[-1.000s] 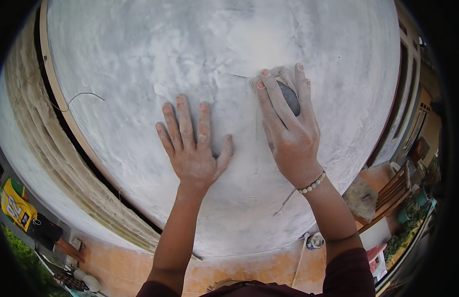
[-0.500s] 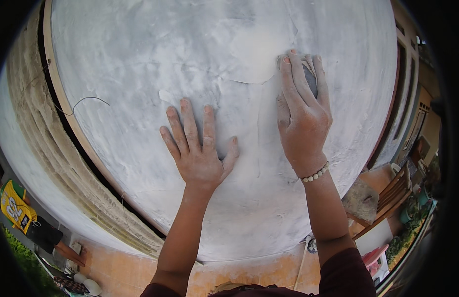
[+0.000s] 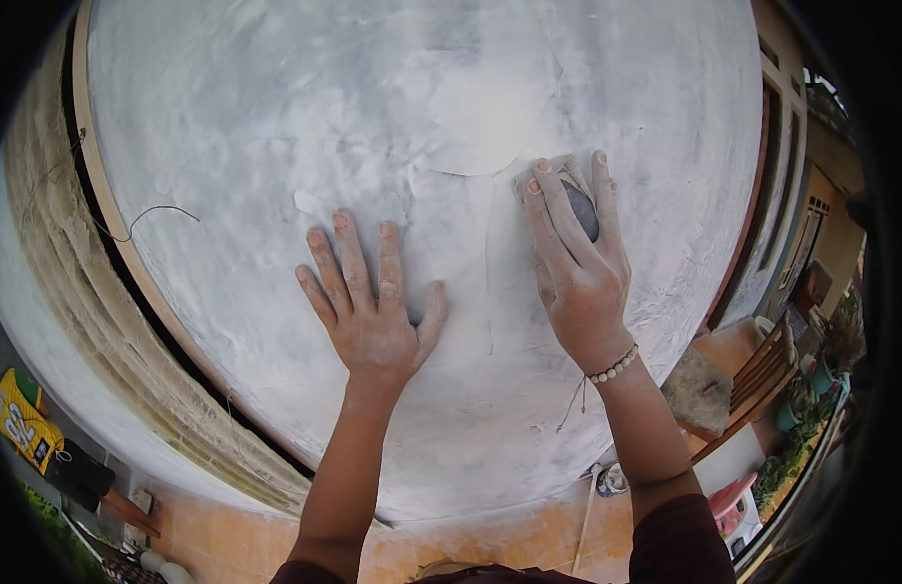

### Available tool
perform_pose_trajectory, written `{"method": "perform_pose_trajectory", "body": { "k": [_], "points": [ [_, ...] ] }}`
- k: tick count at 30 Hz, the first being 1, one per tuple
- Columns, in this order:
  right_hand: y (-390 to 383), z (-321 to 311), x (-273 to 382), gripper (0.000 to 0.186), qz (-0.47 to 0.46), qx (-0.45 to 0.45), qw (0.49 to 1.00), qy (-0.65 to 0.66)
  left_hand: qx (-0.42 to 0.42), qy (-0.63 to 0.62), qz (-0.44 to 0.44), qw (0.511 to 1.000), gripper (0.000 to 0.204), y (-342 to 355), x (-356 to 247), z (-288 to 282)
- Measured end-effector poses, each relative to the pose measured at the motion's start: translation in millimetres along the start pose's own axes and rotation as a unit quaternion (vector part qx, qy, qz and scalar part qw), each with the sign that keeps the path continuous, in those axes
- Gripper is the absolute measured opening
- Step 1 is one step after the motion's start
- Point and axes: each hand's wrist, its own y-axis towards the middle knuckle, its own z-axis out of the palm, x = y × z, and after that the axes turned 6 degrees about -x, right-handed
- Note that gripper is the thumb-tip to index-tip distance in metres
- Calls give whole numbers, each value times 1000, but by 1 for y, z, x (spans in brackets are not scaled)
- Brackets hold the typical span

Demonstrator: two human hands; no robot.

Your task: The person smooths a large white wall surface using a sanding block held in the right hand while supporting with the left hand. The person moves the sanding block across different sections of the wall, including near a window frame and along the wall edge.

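Note:
A whitish-grey plastered wall fills the middle of the view, dusty and marked with a curved crack. My left hand lies flat on it with fingers spread and nothing in them. To its right, my right hand presses a folded piece of dusty sandpaper against the wall. The sandpaper's dark grey face shows between the fingers; the rest is hidden beneath them. White dust coats both hands, and a beaded bracelet circles my right wrist.
A thin bent wire sticks out near the left trim, beside a rough concrete strip. Another person in a yellow shirt stands at the lower left. On the right is a wooden chair; a stick leans below, above orange tiles.
My right hand has slid the sandpaper down the wall, nearer the height of my left hand. My left hand stays planted, and the whole view has shifted slightly.

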Motion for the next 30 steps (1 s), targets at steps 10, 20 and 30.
{"method": "perform_pose_trajectory", "body": {
  "k": [10, 20, 30],
  "points": [
    [3, 4, 4, 53, 79, 9, 997, 7, 46, -35, 94, 994, 67, 78, -18, 13],
    [11, 0, -2, 57, 49, 15, 999, 16, 60, -37, 143, 987, 62, 74, -22, 11],
    [8, -2, -4, 55, 10, -2, 999, 48, 64, -25, 121, 990, 63, 71, -21, 10]
  ]
}}
